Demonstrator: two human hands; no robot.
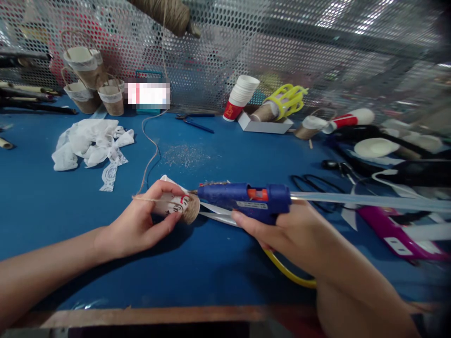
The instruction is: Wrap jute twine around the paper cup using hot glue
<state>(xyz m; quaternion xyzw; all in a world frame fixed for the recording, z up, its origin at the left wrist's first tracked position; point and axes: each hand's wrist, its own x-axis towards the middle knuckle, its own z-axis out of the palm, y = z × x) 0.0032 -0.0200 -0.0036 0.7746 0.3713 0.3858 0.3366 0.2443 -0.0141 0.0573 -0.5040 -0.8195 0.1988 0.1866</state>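
My left hand (148, 213) is closed around a small paper cup (172, 206) tipped on its side, its base end wound with twine (191, 210). A loose strand of the twine (151, 141) runs from the cup up to a large spool (164, 16) at the top. In my right hand (282, 230) is a blue hot glue gun (229, 195), with a long clear glue stick (345, 201) out of its back. The gun's nozzle is at the cup's wound end. Scissors with a yellow handle (291, 272) lie under my right hand, blades toward the cup.
Crumpled white lace (89, 143) lies left, before several twine-covered cups with handles (86, 65). Pliers (195, 122), stacked paper cups (241, 98) and a white box (266, 123) stand along the perforated metal back panel (211, 56). A purple object (398, 232) and black cables (313, 188) are right.
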